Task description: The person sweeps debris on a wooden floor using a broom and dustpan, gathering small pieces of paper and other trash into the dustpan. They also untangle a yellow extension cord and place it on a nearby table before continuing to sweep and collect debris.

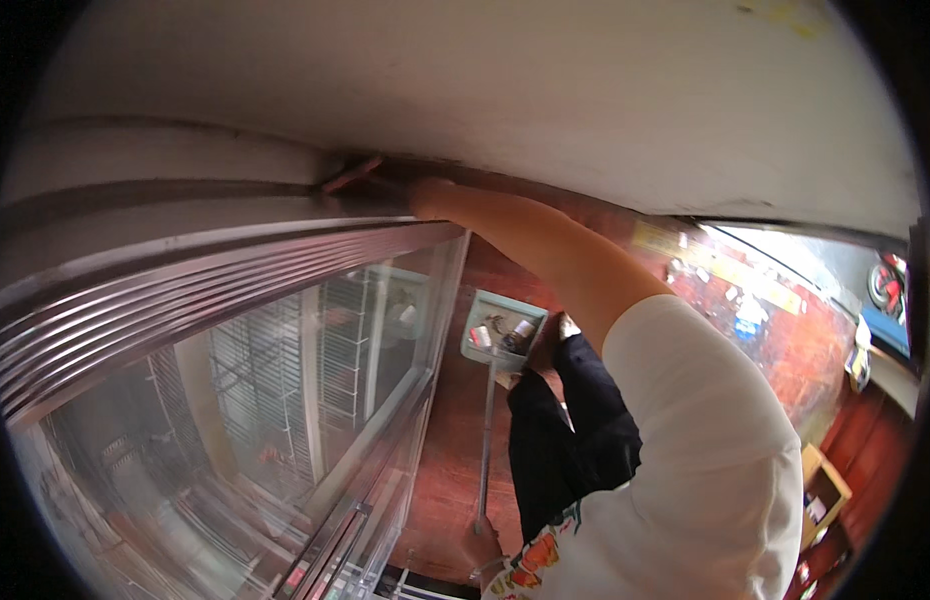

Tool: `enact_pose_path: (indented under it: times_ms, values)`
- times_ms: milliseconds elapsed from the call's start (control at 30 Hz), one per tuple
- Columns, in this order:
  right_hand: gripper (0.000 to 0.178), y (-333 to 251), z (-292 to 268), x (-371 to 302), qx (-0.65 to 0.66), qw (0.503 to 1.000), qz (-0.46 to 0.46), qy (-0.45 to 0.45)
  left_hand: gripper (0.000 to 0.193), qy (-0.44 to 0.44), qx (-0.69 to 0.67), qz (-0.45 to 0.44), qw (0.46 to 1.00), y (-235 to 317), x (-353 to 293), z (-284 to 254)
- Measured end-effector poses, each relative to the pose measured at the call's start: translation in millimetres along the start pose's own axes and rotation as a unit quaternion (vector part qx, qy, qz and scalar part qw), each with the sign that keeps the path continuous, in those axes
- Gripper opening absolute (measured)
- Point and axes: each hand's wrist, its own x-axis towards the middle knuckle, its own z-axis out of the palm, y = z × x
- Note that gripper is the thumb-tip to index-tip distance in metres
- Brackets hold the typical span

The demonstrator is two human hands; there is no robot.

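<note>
My left hand (480,545) is closed round the long grey handle (487,440) of a dustpan, low in the view. Its pale green pan (469,340) rests on the red floor near my feet, with bits of rubbish in it. My right arm stretches up and leftward into the dark gap between the wall and the top of a glass-doored cabinet. Shadow and blur cover the fingers of my right hand (432,198), which look closed. Just beyond it a reddish bar-shaped thing (352,174) slants in the gap; its kind is unclear.
The glass-doored cabinet (225,290), with wire racks behind the glass, fills the left side. A pale wall (545,100) spans the top. On the red floor (455,440) at right lie scattered scraps (745,315) near a bright doorway. A yellowish wooden box (825,490) stands at far right.
</note>
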Motion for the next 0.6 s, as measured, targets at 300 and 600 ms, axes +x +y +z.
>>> enact_pose_path:
  times_ms: [300,600]
  values:
    - [0.026,-14,-33,5,0.044,0.993,0.095,-0.063,0.039,-0.021,-0.039,-0.084,0.996,-1,-5,10]
    - [0.052,85,67,-112,0.051,0.984,0.075,0.152,0.036,0.004,-0.046,0.040,0.998,-7,30,-20]
